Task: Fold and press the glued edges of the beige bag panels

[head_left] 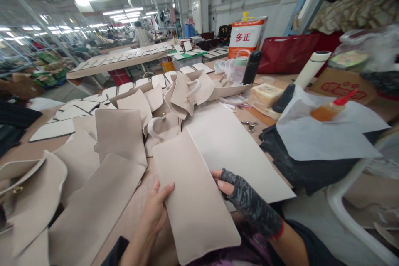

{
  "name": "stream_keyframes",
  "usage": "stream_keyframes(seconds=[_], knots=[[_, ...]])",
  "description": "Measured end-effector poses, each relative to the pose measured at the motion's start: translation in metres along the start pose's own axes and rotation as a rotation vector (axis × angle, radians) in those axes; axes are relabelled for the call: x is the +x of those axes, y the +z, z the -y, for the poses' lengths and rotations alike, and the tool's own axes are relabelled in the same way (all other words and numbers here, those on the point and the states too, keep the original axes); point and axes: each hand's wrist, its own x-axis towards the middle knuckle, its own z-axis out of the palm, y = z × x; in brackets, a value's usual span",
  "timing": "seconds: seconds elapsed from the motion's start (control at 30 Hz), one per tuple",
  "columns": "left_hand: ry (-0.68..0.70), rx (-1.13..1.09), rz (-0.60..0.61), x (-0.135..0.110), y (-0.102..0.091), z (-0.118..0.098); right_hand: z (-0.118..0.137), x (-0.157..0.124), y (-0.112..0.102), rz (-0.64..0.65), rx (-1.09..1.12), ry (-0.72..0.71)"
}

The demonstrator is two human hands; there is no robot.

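So, beige panel (193,199): held at lower centre of the frame, between the two hands, broad face up, all four edges visible.
Long axis: run from upper left to lower right, nearer upright than level; the hands are placed on opposite long edges, each near mid-length.
Left hand (157,208): bare; partly closed on the left long edge, thumb laid over the face, other fingers mostly hidden behind. Overlapped with the panel more than the right hand is.
Right hand (232,183): covered by a grey fingerless glove (258,208) with red trim; fingers curled, tips brought to the right long edge. Whether the edge is pinched or only touched cannot be told.
White sheet (230,145): laid flat right of centre, partly covered by the panel and right hand.
Beige pieces (93,199): spread and overlapped at left and lower left, on the worktable (132,212).
Strap handle (156,126): seen just beyond the panel's top end, attached to a beige part.
Metal clip (249,124): left to the right of the white sheet.
Black material (299,170): stacked at right; white paper (299,129) laid over it, amber bottle (330,108) with red tip rested on top.
Dark-edged pieces (52,129): laid out at left, toward upper centre.
Tin (246,37): stood at upper right, beside a dark red bag (280,55).
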Motion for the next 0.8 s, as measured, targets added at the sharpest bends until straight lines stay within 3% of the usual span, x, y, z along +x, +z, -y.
stream_keyframes(seconds=[0.13,0.33,0.5,0.7,0.8], knots=[[0.019,0.008,-0.009,0.003,0.000,-0.003,-0.013,-0.003,-0.004,-0.005,0.240,0.157],[0.047,-0.007,-0.040,0.009,0.001,0.000,-0.002,-0.010,-0.003,-0.057,0.217,0.189],[0.082,-0.014,-0.075,0.011,0.000,0.000,0.006,-0.018,0.000,-0.090,-0.279,0.059],[0.119,-0.010,-0.087,0.004,0.004,-0.002,-0.023,-0.021,0.011,-0.374,-0.856,-0.125],[0.140,-0.010,-0.097,0.003,0.006,-0.001,-0.032,-0.019,0.015,-0.408,-1.078,-0.245]])
